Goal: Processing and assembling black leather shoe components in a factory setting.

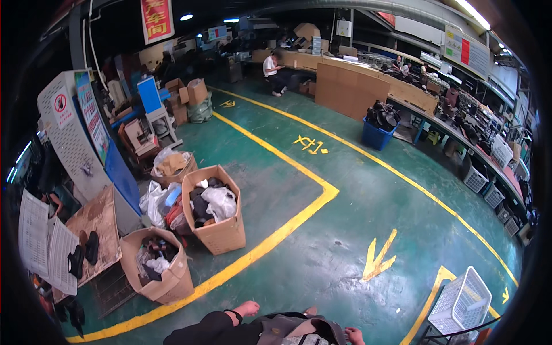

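Note:
My left hand [248, 309], with a dark band at the wrist, hangs low over the green floor [276, 253]. No object shows in it; its fingers are too small and tucked from sight to read. At the bottom edge, my right hand [354, 336] shows only in part beside my dark grey clothing [299, 328], its fingers mostly hidden. Nearest to the left hand is an open carton [181, 282] of mixed scraps. A white plastic basket [454, 305] stands to the right of my right hand, apart from it.
Another carton [221, 238] holds dark items and white plastic. Shoes [91, 248] rest on a worn board [106, 221] at left. Yellow lines [328, 192] mark the floor. A blue bin [376, 138] stands near a long workbench [425, 100]. A person [271, 68] sits farther back.

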Action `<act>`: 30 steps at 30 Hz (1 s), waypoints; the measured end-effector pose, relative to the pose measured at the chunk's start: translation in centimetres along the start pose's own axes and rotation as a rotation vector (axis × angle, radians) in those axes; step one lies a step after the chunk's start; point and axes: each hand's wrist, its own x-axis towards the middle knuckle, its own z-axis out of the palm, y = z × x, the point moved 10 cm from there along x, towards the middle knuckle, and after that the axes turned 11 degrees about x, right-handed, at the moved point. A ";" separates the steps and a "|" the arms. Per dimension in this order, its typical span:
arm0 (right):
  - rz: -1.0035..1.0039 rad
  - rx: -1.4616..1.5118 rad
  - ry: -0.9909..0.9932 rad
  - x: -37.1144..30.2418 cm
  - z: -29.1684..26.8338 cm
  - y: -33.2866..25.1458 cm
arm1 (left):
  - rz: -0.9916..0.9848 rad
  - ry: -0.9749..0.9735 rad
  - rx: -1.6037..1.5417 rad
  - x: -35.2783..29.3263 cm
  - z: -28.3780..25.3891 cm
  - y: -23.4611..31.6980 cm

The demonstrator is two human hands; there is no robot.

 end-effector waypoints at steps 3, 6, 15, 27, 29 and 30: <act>-0.080 0.109 0.108 3.1 -6.0 2.6 | -0.003 -0.075 0.001 1.8 -0.5 5.5; 0.267 0.445 0.202 6.4 -10.1 6.7 | 0.141 0.012 -0.047 3.1 -2.9 13.2; 0.401 0.544 0.245 12.1 -9.7 6.8 | 0.112 -0.089 0.162 6.6 -3.1 23.1; -0.013 -0.072 -0.029 14.3 -11.6 1.7 | 0.080 0.006 0.067 10.3 -7.7 26.6; -0.100 -0.206 0.021 15.9 -13.9 2.3 | 0.124 -0.011 0.096 11.5 -7.2 28.1; -0.335 -0.409 0.136 16.0 -15.4 2.0 | 0.161 -0.048 0.126 13.1 -6.7 30.0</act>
